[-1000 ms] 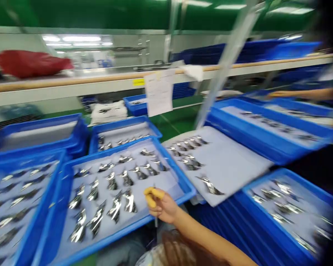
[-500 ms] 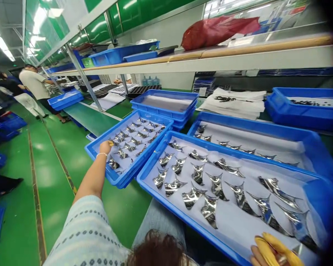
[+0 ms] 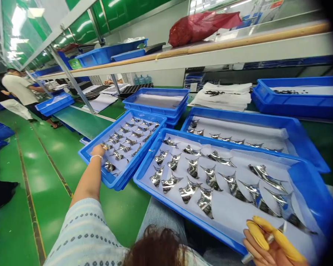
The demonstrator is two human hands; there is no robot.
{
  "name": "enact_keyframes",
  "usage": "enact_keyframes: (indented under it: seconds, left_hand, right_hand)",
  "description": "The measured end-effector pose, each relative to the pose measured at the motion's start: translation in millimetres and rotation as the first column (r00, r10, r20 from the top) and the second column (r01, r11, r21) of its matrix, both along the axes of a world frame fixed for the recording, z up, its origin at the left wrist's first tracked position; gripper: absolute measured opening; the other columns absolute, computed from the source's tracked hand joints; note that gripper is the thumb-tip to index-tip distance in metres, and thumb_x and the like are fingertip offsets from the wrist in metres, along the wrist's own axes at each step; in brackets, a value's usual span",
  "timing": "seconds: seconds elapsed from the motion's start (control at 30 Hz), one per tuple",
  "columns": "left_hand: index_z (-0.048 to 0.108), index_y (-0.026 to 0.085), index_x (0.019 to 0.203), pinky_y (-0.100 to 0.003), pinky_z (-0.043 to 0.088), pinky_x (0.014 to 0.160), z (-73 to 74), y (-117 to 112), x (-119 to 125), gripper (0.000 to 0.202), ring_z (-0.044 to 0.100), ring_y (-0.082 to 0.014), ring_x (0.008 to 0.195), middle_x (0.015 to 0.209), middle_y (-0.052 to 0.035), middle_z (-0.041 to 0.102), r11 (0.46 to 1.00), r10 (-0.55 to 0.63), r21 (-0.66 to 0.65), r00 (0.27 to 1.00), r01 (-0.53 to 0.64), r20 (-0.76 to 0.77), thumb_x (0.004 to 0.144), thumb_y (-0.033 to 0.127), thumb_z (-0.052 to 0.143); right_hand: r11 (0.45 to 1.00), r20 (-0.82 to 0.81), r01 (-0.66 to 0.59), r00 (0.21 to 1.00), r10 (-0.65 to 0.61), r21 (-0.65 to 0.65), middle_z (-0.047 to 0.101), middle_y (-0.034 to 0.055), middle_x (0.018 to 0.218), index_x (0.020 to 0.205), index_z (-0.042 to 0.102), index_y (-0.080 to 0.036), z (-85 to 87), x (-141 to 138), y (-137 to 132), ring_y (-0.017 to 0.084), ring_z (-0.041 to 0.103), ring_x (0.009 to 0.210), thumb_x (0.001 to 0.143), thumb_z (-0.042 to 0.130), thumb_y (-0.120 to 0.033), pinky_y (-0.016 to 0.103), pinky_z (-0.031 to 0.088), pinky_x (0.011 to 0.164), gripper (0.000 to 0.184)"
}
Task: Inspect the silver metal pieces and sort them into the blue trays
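My left hand [image 3: 99, 150] reaches out to the left and rests on the rim of a blue tray [image 3: 87, 158] that holds several shiny metal fin-shaped parts [image 3: 122, 146] on white paper. Its fingers curl over the edge near one part; what they hold, if anything, I cannot make out. My right hand [image 3: 268, 244], with yellow finger cots on two fingers, is closed on a thin metal tool [image 3: 266, 241] at the near right corner of a larger blue tray [image 3: 144, 168]. That tray carries several mirror-bright fins [image 3: 192, 168].
Further blue trays [image 3: 294, 129] stand behind and to the right, one stack [image 3: 158, 105] at the back. A shelf [image 3: 238, 46] above carries a red bag [image 3: 202, 26]. Stacked white sheets [image 3: 224, 96] lie behind. Other people [image 3: 18, 90] stand far left on the green floor.
The view swung left from the right-hand trays. My left arm stretched out to the far left tray. My right hand, still on the tool, now shows at the near tray's corner.
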State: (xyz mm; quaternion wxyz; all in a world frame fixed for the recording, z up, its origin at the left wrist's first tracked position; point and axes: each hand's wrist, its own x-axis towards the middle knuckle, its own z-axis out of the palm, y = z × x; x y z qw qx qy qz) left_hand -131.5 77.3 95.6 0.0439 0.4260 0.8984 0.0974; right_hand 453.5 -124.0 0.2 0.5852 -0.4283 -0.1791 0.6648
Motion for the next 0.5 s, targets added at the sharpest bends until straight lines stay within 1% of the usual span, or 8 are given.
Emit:
enact_keyframes:
  seconds: [0.1, 0.17, 0.2, 0.27, 0.33, 0.4, 0.43, 0.5]
  left_hand:
    - [0.059, 0.010, 0.131, -0.058, 0.046, 0.099, 16.1, 8, 36, 0.041, 0.057, -0.0371, 0.122, 0.132, -0.0211, 0.060, 0.995, -0.101, 0.002, 0.991, 0.101, -0.084, 0.096, 0.030, 0.059]
    - [0.058, 0.008, 0.135, -0.057, 0.042, 0.102, 25.1, 15, 76, 0.043, 0.054, -0.0407, 0.125, 0.134, -0.0236, 0.061, 0.954, -0.297, 0.017, 0.948, 0.300, -0.112, 0.096, 0.027, 0.055]
    - [0.059, 0.010, 0.135, -0.053, 0.041, 0.103, 28.0, 16, 101, 0.042, 0.055, -0.0389, 0.125, 0.133, -0.0213, 0.063, 0.906, -0.419, 0.020, 0.902, 0.423, -0.110, 0.096, 0.026, 0.054]
    - [0.064, 0.016, 0.131, -0.042, 0.041, 0.106, 30.0, 12, 157, 0.038, 0.059, -0.0312, 0.122, 0.128, -0.0127, 0.068, 0.750, -0.659, 0.013, 0.749, 0.661, -0.076, 0.096, 0.027, 0.055]
    - [0.071, 0.023, 0.122, -0.036, 0.041, 0.104, 26.3, -1, 216, 0.031, 0.063, -0.0258, 0.115, 0.121, -0.0063, 0.073, 0.544, -0.839, -0.012, 0.544, 0.839, -0.015, 0.094, 0.031, 0.059]
    - [0.076, 0.027, 0.113, -0.037, 0.041, 0.100, 17.2, -19, 271, 0.026, 0.065, -0.0259, 0.109, 0.111, -0.0050, 0.076, 0.317, -0.946, -0.062, 0.320, 0.946, 0.047, 0.092, 0.035, 0.064]
    - [0.075, 0.025, 0.115, -0.039, 0.041, 0.096, 11.1, -27, 295, 0.027, 0.066, -0.0271, 0.107, 0.107, -0.0075, 0.076, 0.170, -0.981, -0.122, 0.180, 0.978, 0.074, 0.094, 0.035, 0.061]
    - [0.076, 0.024, 0.111, -0.040, 0.041, 0.092, -2.9, -39, 335, 0.025, 0.066, -0.0276, 0.104, 0.103, -0.0091, 0.075, 0.051, -0.992, -0.172, 0.070, 0.984, 0.108, 0.094, 0.032, 0.060]
  right_hand:
    - [1.000, -0.048, -0.010, 0.999, 0.010, -0.001, 0.028, -0.0055, 0.060, 0.081, 0.079, -0.030, 19.5, -12, -1, 0.006, 0.012, 0.049, 0.069, 0.082, -0.051, 0.025, 0.015, 0.044, 0.025]
    - [0.999, -0.068, -0.031, 0.997, 0.034, 0.037, 0.027, -0.0064, 0.058, 0.083, 0.079, -0.029, 30.8, -18, -1, 0.006, 0.012, 0.048, 0.071, 0.080, -0.049, 0.025, 0.014, 0.044, 0.024]
    - [0.998, -0.072, -0.036, 0.997, 0.041, 0.060, 0.028, -0.0067, 0.057, 0.084, 0.079, -0.029, 35.3, -21, 0, 0.006, 0.012, 0.047, 0.073, 0.078, -0.049, 0.025, 0.013, 0.043, 0.023]
    - [0.995, -0.081, -0.038, 0.996, 0.046, 0.092, 0.030, -0.0068, 0.056, 0.086, 0.078, -0.028, 41.4, -24, 2, 0.006, 0.013, 0.045, 0.075, 0.074, -0.046, 0.025, 0.012, 0.044, 0.022]
    - [0.993, -0.095, -0.029, 0.995, 0.040, 0.112, 0.032, -0.0070, 0.055, 0.086, 0.078, -0.027, 44.0, -26, 2, 0.006, 0.014, 0.044, 0.076, 0.072, -0.045, 0.024, 0.012, 0.044, 0.021]
    - [0.992, -0.110, -0.011, 0.994, 0.025, 0.125, 0.033, -0.0076, 0.053, 0.086, 0.077, -0.026, 44.2, -26, 1, 0.006, 0.015, 0.043, 0.076, 0.072, -0.045, 0.024, 0.012, 0.044, 0.022]
    - [0.991, -0.119, -0.006, 0.993, 0.022, 0.133, 0.033, -0.0077, 0.053, 0.086, 0.076, -0.026, 43.7, -26, 1, 0.006, 0.015, 0.043, 0.076, 0.072, -0.045, 0.024, 0.012, 0.044, 0.022]
    - [0.986, -0.146, -0.015, 0.988, 0.040, 0.168, 0.035, -0.0078, 0.053, 0.088, 0.076, -0.025, 41.8, -26, -1, 0.006, 0.015, 0.043, 0.079, 0.071, -0.044, 0.023, 0.013, 0.043, 0.022]
